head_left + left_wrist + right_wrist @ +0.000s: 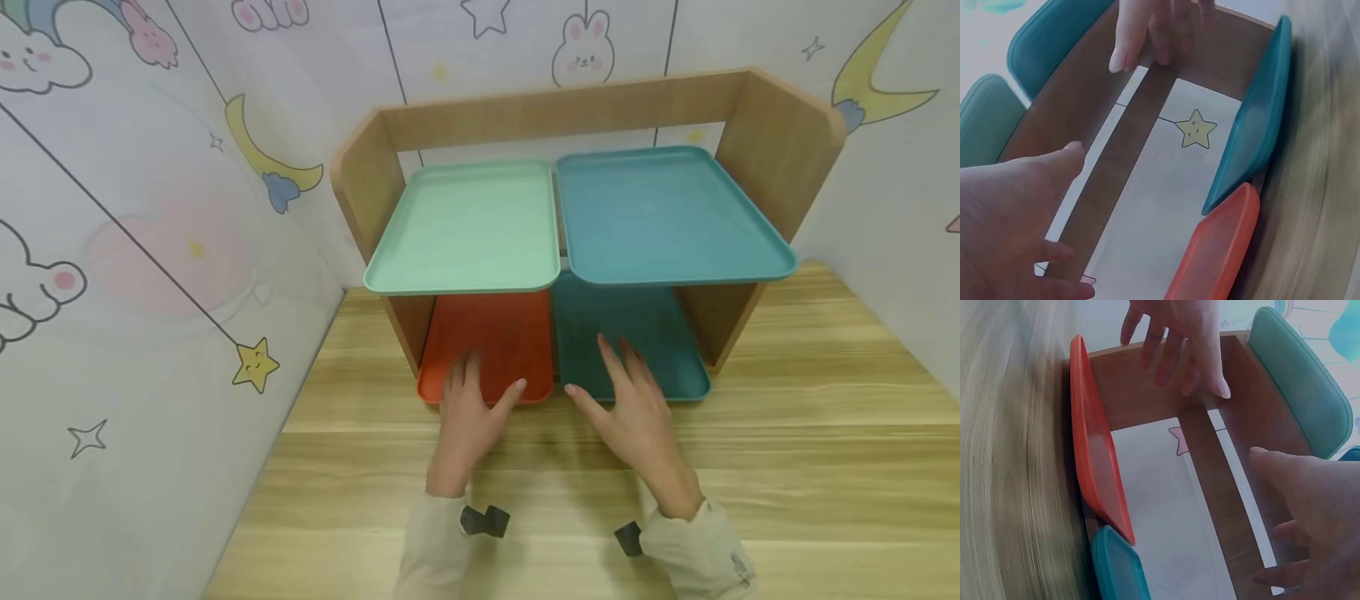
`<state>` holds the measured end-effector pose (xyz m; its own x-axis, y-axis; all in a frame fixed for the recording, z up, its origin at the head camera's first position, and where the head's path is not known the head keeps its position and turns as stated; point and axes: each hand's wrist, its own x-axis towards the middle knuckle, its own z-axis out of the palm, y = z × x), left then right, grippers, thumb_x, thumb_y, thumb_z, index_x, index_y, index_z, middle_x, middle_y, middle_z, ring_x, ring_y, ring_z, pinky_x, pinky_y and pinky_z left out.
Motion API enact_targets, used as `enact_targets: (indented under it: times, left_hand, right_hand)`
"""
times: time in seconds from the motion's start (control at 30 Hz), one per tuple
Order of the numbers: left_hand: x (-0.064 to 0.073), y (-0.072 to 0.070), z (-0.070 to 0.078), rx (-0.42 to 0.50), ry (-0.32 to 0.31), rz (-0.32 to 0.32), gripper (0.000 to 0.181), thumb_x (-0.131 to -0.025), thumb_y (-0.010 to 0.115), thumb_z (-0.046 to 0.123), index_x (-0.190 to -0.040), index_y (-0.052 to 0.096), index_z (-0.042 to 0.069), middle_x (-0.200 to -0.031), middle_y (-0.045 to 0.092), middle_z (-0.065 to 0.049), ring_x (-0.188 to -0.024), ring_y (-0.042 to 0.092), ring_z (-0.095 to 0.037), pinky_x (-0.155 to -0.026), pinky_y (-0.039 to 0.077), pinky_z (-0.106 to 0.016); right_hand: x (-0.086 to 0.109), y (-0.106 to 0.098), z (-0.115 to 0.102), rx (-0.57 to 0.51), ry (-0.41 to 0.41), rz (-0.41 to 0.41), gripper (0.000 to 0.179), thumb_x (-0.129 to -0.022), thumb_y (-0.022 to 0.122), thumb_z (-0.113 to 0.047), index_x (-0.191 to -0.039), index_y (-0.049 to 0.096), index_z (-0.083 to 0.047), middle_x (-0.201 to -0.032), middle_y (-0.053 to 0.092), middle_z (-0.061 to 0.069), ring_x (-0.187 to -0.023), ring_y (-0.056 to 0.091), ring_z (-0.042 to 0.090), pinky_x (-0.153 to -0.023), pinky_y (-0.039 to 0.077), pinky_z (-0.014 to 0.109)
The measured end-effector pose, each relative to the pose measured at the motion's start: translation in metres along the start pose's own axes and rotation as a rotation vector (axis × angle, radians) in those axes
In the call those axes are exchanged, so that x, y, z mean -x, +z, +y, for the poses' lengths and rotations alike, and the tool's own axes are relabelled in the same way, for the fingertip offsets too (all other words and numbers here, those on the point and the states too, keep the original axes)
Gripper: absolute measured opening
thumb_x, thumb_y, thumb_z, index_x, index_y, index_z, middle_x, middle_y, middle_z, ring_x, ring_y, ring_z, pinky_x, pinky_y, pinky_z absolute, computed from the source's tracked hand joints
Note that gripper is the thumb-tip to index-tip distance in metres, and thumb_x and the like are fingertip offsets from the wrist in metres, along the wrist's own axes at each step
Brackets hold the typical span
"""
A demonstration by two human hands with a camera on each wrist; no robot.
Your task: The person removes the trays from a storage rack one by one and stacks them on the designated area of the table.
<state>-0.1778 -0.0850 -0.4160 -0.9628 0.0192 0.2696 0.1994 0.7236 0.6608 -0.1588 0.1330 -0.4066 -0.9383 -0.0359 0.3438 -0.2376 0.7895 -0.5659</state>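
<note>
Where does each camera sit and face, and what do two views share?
Head: on the head, facing forward and down at the shelf; left grip, right grip and sleeves show.
Left wrist: worn there, facing into the shelf; left grip nearest, right grip at top.
Right wrist: worn there, facing in too; right grip nearest, left grip at top.
Both wrist views share the orange tray.

- Soft, even light is filling the head view.
- The mint tray (468, 225) is shading the red tray (491, 329).
- Both wrist views are looking dimmer.
</note>
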Motion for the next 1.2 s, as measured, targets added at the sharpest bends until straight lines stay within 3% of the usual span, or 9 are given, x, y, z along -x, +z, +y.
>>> enact_targets:
  times: [0.17, 0.33, 0.5, 0.77, 0.93, 1.2]
  left_hand:
    - [-0.005, -0.004, -0.006, 0.185, -0.088, 0.063, 0.075, -0.088, 0.061, 0.050, -0.142, 0.037, 0.004, -0.143, 0.042, -0.018, -0.131, 0.041, -0.038, -0.103, 0.039, -0.054]
    - [-0.010, -0.009, -0.015, 0.332, -0.101, 0.194, 0.061, -0.091, 0.063, 0.035, -0.136, 0.041, -0.001, -0.132, 0.049, -0.023, -0.121, 0.049, -0.041, -0.098, 0.045, -0.051]
    - [-0.015, -0.016, -0.024, 0.399, -0.102, 0.291, 0.058, -0.091, 0.063, 0.025, -0.135, 0.040, -0.005, -0.129, 0.050, -0.025, -0.117, 0.051, -0.040, -0.096, 0.046, -0.049]
    - [-0.026, -0.029, -0.039, 0.493, -0.119, 0.353, 0.067, -0.093, 0.059, 0.021, -0.145, 0.025, -0.003, -0.142, 0.036, -0.024, -0.128, 0.041, -0.041, -0.102, 0.040, -0.053]
    - [-0.036, -0.038, -0.048, 0.495, -0.122, 0.419, 0.069, -0.092, 0.060, 0.019, -0.146, 0.022, -0.002, -0.140, 0.033, -0.025, -0.126, 0.040, -0.042, -0.101, 0.041, -0.055]
    - [-0.052, -0.048, -0.054, 0.357, -0.045, 0.485, 0.059, -0.091, 0.060, 0.015, -0.139, 0.035, -0.006, -0.134, 0.040, -0.027, -0.121, 0.042, -0.042, -0.101, 0.038, -0.053]
  right_hand:
    - [-0.001, -0.002, -0.001, -0.141, 0.026, 0.083, 0.074, -0.090, 0.061, -0.044, -0.151, 0.028, -0.018, -0.151, 0.034, 0.019, -0.134, 0.037, 0.042, -0.099, 0.037, 0.063]
    - [-0.003, -0.005, -0.002, -0.245, 0.060, 0.197, 0.066, -0.090, 0.064, -0.035, -0.147, 0.036, -0.016, -0.148, 0.040, 0.015, -0.133, 0.041, 0.038, -0.100, 0.038, 0.060]
    - [-0.003, -0.008, -0.002, -0.286, 0.071, 0.259, 0.063, -0.090, 0.065, -0.029, -0.145, 0.040, -0.014, -0.144, 0.045, 0.016, -0.130, 0.045, 0.036, -0.099, 0.039, 0.058]
    - [-0.006, -0.013, 0.000, -0.388, 0.071, 0.322, 0.063, -0.089, 0.066, -0.022, -0.143, 0.039, -0.005, -0.141, 0.048, 0.016, -0.127, 0.047, 0.033, -0.101, 0.041, 0.051]
    - [-0.006, -0.016, 0.001, -0.425, 0.077, 0.335, 0.061, -0.090, 0.065, -0.021, -0.143, 0.038, -0.007, -0.140, 0.048, 0.016, -0.128, 0.046, 0.032, -0.102, 0.040, 0.050]
    - [-0.008, -0.024, 0.004, -0.456, 0.087, 0.374, 0.062, -0.091, 0.064, -0.021, -0.144, 0.035, -0.004, -0.137, 0.049, 0.015, -0.126, 0.047, 0.034, -0.101, 0.040, 0.049]
